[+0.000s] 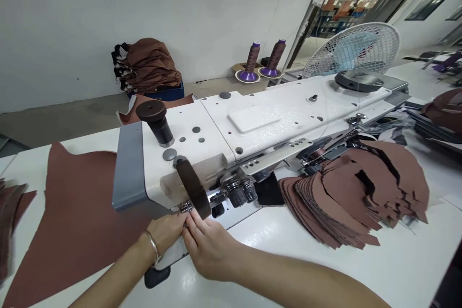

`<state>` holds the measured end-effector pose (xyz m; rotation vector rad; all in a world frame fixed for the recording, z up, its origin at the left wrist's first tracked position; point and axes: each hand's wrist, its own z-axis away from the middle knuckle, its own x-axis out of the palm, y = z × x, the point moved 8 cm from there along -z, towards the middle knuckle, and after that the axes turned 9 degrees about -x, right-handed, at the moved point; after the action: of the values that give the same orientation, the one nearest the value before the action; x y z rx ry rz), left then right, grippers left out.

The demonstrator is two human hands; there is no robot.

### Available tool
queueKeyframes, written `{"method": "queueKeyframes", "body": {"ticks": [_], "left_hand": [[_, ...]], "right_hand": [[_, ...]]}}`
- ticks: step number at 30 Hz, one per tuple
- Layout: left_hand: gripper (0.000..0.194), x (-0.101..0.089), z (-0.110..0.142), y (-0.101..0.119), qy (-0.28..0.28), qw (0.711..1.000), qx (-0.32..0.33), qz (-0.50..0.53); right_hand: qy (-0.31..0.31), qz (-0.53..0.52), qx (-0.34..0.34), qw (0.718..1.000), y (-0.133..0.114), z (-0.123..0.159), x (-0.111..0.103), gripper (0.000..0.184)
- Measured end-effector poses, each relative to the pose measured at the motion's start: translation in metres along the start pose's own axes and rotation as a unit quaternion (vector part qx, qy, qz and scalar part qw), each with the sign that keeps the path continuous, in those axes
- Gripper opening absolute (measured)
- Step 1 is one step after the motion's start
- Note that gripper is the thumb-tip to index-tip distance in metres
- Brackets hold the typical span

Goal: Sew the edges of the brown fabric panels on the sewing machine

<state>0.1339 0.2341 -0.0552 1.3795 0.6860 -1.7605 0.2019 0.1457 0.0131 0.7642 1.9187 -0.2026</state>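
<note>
Both my hands meet at the needle end of a white sewing machine (260,120). My left hand (168,235), with a silver bangle at the wrist, has its fingers closed beside the metal parts around the needle. Pressed close against it, my right hand (212,252) has its fingers bent and pinched together. Whatever lies between the fingertips is hidden or too small to make out. Just above them, a dark brown curved piece (193,187) slants down from the machine head and covers part of the needle area. Thread tension knobs (238,192) sit to its right.
Stacked brown cut pieces (335,197) lie to the right, near a dark phone-like slab (269,190). A large brown sheet (79,211) spreads on the left. Behind the machine stand two thread cones (251,62), a fan (353,50) and a pile of brown material (153,65).
</note>
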Motion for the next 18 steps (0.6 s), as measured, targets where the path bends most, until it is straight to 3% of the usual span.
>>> {"method": "queueKeyframes", "body": {"ticks": [7,12,18], "left_hand": [[0.032,-0.004,-0.006,0.000,-0.040,0.997,-0.018,-0.056],[0.031,-0.019,-0.006,0.004,-0.026,0.997,-0.028,-0.062],[0.027,-0.026,-0.005,0.010,0.022,0.998,-0.029,-0.050]], "right_hand": [[0.008,-0.003,0.014,1.000,-0.001,0.002,0.003,0.034],[0.046,0.007,0.018,0.999,0.001,0.001,-0.004,0.032],[0.046,0.002,0.017,0.999,0.002,0.001,-0.006,0.033]]}}
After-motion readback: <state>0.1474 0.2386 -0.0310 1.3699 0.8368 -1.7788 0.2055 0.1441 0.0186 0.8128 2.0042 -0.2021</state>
